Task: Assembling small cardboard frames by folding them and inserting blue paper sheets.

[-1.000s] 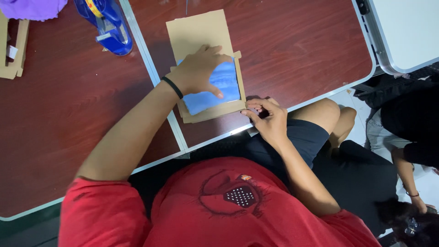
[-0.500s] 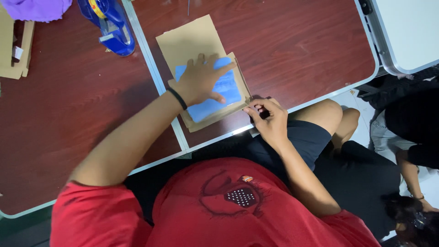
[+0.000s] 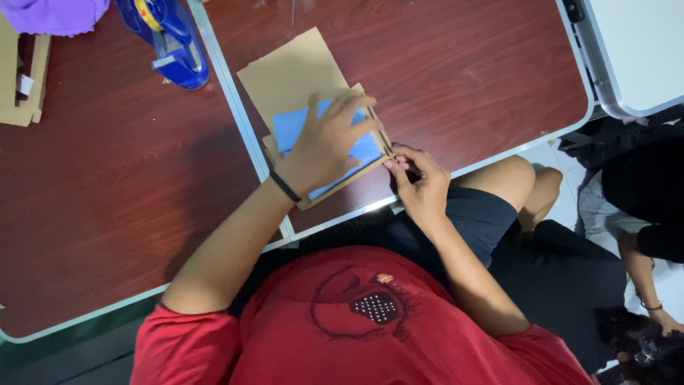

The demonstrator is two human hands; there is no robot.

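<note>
The left hand lies flat, fingers spread, on the blue sheet over cardboard in the middle top of the frame. The right hand pinches the cardboard's lower right corner. A blue tape holder sits upper left on the table.

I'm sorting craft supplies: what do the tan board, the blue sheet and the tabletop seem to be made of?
Tan board: likely cardboard, matte, flat brown. Blue sheet under the left hand: probably paper or thin foam, matte; unclear which. Tabletop: wood-grain laminate, slightly glossy, with a pale edge trim.
</note>
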